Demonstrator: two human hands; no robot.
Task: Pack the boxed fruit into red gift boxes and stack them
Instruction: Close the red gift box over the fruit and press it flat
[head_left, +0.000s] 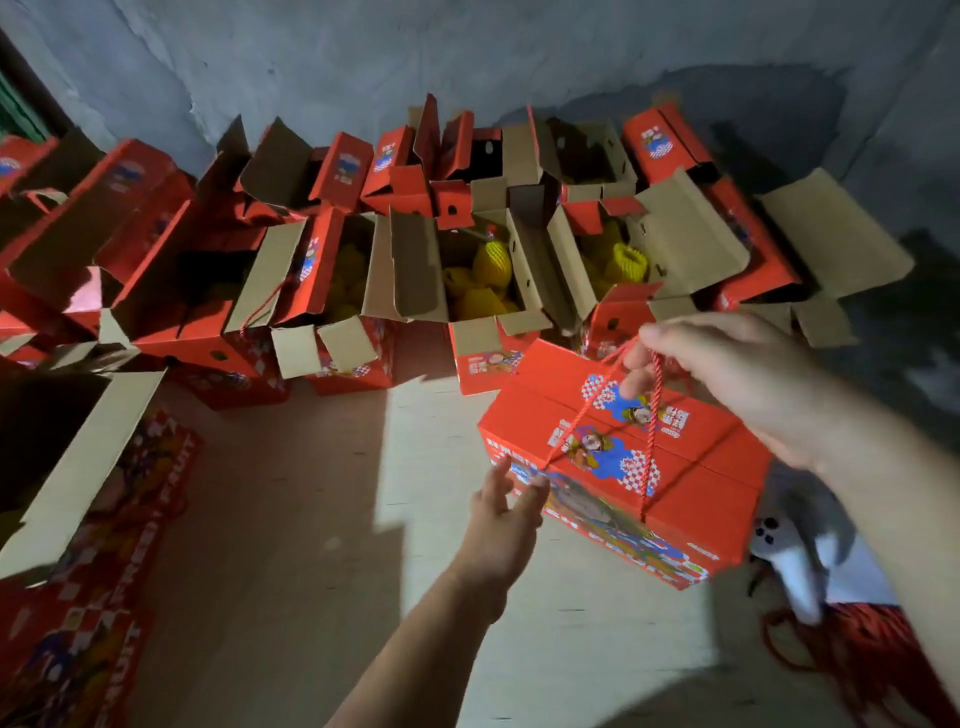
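A closed red gift box (691, 467) hangs tilted above the floor at the right of the head view. My right hand (727, 374) pinches its red rope handle (652, 410) from above and carries it. My left hand (501, 514) reaches up with straight fingers and touches the box's near left corner. Behind it stand several open red gift boxes (483, 291) with their flaps up, and yellow fruit in foam nets (491, 265) shows inside some of them.
More open boxes (171, 291) crowd the left and back against a grey wall (467, 52). A stack of printed red boxes (88, 597) stands at the near left. A white game controller (789, 561) and loose red ropes (852, 649) lie at the lower right.
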